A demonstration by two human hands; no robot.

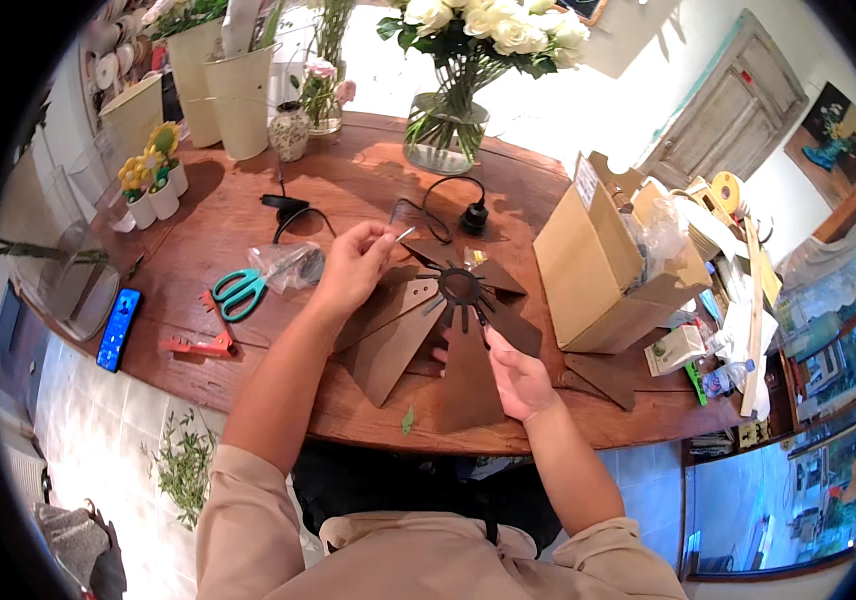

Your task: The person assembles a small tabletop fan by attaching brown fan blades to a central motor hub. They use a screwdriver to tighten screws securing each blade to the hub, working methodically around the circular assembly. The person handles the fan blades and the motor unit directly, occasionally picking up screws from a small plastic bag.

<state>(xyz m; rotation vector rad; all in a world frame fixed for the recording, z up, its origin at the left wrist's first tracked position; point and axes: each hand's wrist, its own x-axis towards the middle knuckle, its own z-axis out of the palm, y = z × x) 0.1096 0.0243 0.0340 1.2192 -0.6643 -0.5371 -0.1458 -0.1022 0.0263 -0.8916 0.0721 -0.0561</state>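
A dark ring-shaped hub (pixel 445 287) with short arms lies on the wooden table, surrounded by several brown wedge-shaped blades (pixel 471 385), like a ceiling fan's. My left hand (pixel 356 262) is closed in a pinch over the far left blades, with a thin pale rod-like piece (pixel 406 234) sticking out from the fingertips. One brown blade points toward me, and my right hand (pixel 520 378) grips it from the right, thumb at its edge and fingers partly hidden beneath. A loose brown blade (pixel 603 383) with small holes rests farther right.
An open cardboard box (pixel 588 285) stands right of the blades. Teal-handled scissors (pixel 240 293), a red tool (pixel 210 345), a clear plastic bag (pixel 288 264) and a phone (pixel 119 330) lie left. Black cables (pixel 428 212), a glass vase (pixel 443 140) of white roses and tall buckets (pixel 241 105) stand behind.
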